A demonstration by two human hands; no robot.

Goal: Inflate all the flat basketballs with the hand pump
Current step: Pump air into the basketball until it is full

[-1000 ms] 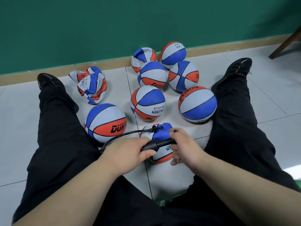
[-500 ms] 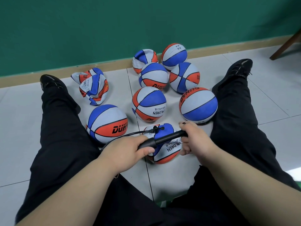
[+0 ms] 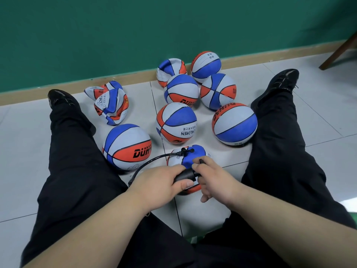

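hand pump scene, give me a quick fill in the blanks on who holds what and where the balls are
1. The left hand grips the barrel of the hand pump while the right hand holds its ____.
2. The pump's black hose runs to the half-flat basketball lying between the person's ____.
3. The shoe nearest the two crumpled basketballs is the person's ____ one.
Missing words: handle; legs; left.

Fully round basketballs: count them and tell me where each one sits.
6. Round basketballs: one by the left leg, one by the right leg, one central, two behind it, one at the wall. Hidden ones seem unlikely.
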